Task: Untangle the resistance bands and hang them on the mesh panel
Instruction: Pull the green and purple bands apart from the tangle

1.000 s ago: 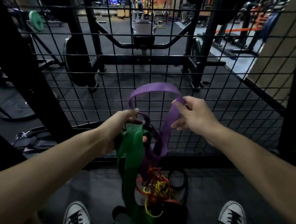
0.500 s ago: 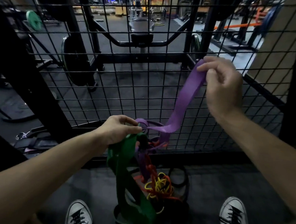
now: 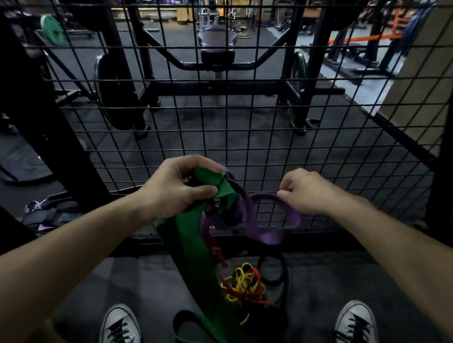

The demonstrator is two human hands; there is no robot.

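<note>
Both hands are gripping: left hand (image 3: 175, 188) bunching the floppy green band (image 3: 188, 251), right hand (image 3: 302, 193) pinching the stretchy purple band (image 3: 269, 236) by its loop.

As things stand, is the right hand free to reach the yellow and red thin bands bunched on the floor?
Probably not yet: the right hand pinches the flat purple band, still wound into the wide green band that the left hand grips. The yellow and red bands lie uncovered below.

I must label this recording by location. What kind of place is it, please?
Very likely a gym: a green weight plate sits beyond the mesh panel, a padded bench seat stands inside a black rack, and the left hand grips tangled resistance bands.
</note>
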